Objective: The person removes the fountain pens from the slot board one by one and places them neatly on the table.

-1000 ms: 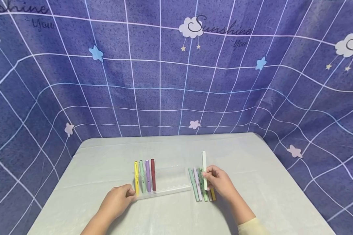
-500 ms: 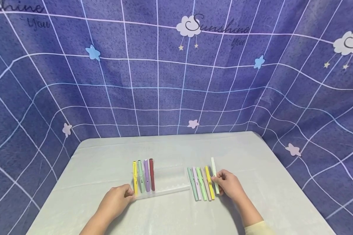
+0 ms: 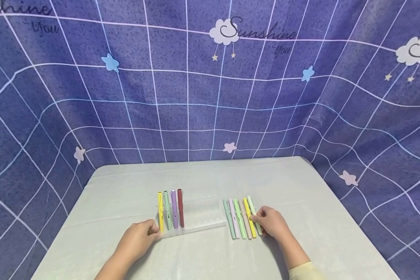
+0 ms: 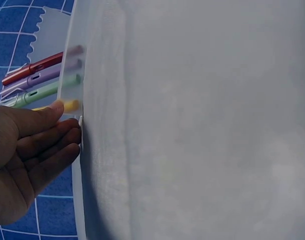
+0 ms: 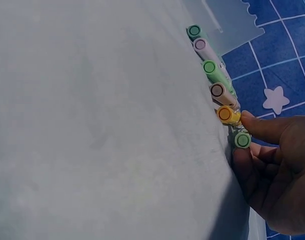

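Note:
My left hand (image 3: 138,235) pinches the front left corner of a clear plastic pen tray (image 3: 206,225), thumb on top in the left wrist view. In its left part lie a yellow pen (image 3: 161,212), a green pen (image 3: 168,212), a purple pen (image 3: 175,210) and a dark red pen (image 3: 181,208), side by side. At the right, my right hand (image 3: 273,222) pinches a pale green pen (image 5: 242,140) at the right end of a row on the table. Beside it lies another yellow pen (image 3: 248,214), close to my thumb.
To the left in that row are a beige pen (image 3: 245,218), a bright green pen (image 3: 239,219), a lilac pen (image 3: 234,219) and a grey-green pen (image 3: 229,219), close to the tray's right end. A pale cloth covers the table (image 3: 203,179); a blue patterned curtain (image 3: 171,89) stands behind.
My right hand has carried the pale green pen rightward from above the row and lowered it beside the yellow pen. The left hand stays at the tray's corner.

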Motion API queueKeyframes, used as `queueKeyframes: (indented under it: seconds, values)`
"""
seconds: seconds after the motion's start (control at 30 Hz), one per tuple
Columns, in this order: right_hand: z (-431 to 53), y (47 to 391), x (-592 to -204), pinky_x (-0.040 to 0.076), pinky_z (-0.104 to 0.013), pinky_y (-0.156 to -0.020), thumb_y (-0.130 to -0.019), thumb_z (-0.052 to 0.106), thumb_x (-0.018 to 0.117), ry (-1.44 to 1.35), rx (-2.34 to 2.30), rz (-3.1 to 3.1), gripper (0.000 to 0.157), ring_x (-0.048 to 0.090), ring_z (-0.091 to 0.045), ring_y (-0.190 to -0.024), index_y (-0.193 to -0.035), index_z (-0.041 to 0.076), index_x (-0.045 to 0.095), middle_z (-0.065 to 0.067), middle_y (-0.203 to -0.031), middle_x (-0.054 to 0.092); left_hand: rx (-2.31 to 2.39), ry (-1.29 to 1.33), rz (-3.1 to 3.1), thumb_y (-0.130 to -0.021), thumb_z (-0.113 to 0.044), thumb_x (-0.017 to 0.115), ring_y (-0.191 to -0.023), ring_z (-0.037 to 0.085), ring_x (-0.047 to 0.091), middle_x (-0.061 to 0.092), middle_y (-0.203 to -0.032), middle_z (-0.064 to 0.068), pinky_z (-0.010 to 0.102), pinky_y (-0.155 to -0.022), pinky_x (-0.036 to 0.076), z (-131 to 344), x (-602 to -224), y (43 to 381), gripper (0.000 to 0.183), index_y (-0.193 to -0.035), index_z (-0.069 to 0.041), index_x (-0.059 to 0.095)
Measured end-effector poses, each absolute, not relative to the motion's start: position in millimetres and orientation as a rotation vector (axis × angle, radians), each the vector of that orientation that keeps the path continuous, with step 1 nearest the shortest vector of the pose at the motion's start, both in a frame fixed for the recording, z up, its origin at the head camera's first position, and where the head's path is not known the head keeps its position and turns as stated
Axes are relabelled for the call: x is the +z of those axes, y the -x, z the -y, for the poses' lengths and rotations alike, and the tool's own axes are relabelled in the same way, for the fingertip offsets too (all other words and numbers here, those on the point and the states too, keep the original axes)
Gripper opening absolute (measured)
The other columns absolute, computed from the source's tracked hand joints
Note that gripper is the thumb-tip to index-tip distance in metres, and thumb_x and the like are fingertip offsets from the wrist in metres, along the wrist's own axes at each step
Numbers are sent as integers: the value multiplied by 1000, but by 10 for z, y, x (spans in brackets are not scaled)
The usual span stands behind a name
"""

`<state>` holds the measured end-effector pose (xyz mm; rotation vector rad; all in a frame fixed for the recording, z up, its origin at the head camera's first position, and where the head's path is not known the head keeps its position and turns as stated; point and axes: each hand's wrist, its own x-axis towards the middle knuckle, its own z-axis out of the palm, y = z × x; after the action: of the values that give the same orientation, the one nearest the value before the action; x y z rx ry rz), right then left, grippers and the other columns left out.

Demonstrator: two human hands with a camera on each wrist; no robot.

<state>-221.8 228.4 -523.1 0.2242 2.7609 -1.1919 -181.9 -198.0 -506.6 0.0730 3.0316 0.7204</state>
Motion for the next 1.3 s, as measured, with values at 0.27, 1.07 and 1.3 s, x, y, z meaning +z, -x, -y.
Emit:
queueKeyframes:
  seconds: [0.27,1.07,1.3]
  values:
    - [-2291,2221,-5239,50,-30,-45,-89,29,72,-227,-1252,-2700,25,54,-17,-49,-87,8,59,-6,-65,57,714,-66,-3030,-78,-23,81,-77,16,67,70,-77,-10,46,-77,55,1980,-5055,1816,16,-82,-23,66]
    - [-2294,2220,-5280,53,-30,-49,-91,22,69,-232,-1313,-2688,20,58,-17,-56,-85,5,59,-6,-67,59,730,-52,-3024,-78,-22,81,-79,17,68,71,-77,-10,47,-79,54,1971,-5049,1804,16,-82,-23,66]
    - [-2291,2218,-5281,53,-30,-49,-91,22,69,-238,-1319,-2687,21,57,-17,-55,-86,5,58,-7,-67,58,730,-62,-3023,-78,-22,81,-80,17,68,70,-77,-10,48,-80,54,1973,-5053,1813,15,-82,-23,66]
